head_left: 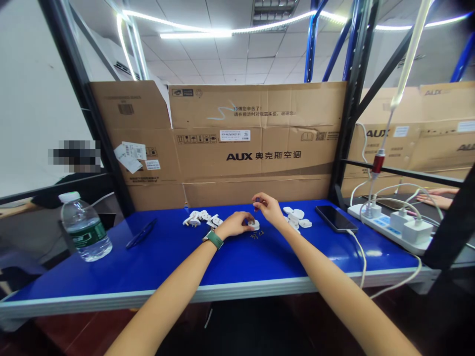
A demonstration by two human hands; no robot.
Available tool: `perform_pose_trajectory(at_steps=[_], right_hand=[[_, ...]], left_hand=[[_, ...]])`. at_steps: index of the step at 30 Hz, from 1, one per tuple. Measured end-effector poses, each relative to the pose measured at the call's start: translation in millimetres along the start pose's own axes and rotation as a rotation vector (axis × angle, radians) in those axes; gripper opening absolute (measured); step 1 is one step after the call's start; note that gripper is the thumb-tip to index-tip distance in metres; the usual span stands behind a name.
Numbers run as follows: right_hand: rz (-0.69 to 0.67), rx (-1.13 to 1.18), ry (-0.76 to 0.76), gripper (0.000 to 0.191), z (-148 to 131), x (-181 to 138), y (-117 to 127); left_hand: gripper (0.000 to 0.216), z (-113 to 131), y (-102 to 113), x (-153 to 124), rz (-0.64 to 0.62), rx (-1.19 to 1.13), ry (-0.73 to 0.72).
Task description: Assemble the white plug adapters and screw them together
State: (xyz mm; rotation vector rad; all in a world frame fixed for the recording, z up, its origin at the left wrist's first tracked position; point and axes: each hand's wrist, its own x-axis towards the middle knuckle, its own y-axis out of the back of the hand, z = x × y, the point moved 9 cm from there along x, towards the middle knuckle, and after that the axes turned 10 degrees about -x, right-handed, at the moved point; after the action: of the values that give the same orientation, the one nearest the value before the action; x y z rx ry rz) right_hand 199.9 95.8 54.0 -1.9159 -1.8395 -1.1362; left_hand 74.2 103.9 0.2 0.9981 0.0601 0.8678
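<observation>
My left hand (234, 223) rests on the blue table (170, 257), fingers curled round a small white plug part (254, 224). A green watch sits on that wrist. Just above it my right hand (270, 207) is raised, pinching a tiny dark piece between thumb and fingertip, too small to name. A heap of white plug parts (202, 218) lies to the left of my hands. Another group of white plug pieces (297, 217) lies to the right.
A water bottle (84, 227) stands at the table's left end, a dark pen-like object (141, 233) beside it. A phone (336, 218) on a cable lies right, then a power strip (393, 225) with chargers. Cardboard (256, 143) walls the back. Other people's hands (438, 197) show far right.
</observation>
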Motion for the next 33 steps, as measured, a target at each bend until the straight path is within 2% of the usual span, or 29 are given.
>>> perform_pose_trajectory(at_steps=[20, 27, 30, 33], right_hand=[[-0.003, -0.002, 0.000, 0.016, -1.1, -0.3, -0.1], [-0.004, -0.050, 0.024, 0.022, -5.5, -2.9, -1.6], [0.056, -0.077, 0.047, 0.025, -13.1, -3.6, 7.6], [0.241, -0.102, 0.044, 0.029, -18.2, -5.0, 34.9]], left_hand=[[0.030, 1.4, 0.4, 0.5, 0.002, 0.009, -0.005], [0.031, -0.7, -0.4, 0.8, -0.002, 0.017, 0.000], [0.032, 0.7, 1.3, -0.3, 0.007, 0.046, 0.007], [0.034, 4.7, 3.1, -1.7, 0.012, 0.070, 0.009]])
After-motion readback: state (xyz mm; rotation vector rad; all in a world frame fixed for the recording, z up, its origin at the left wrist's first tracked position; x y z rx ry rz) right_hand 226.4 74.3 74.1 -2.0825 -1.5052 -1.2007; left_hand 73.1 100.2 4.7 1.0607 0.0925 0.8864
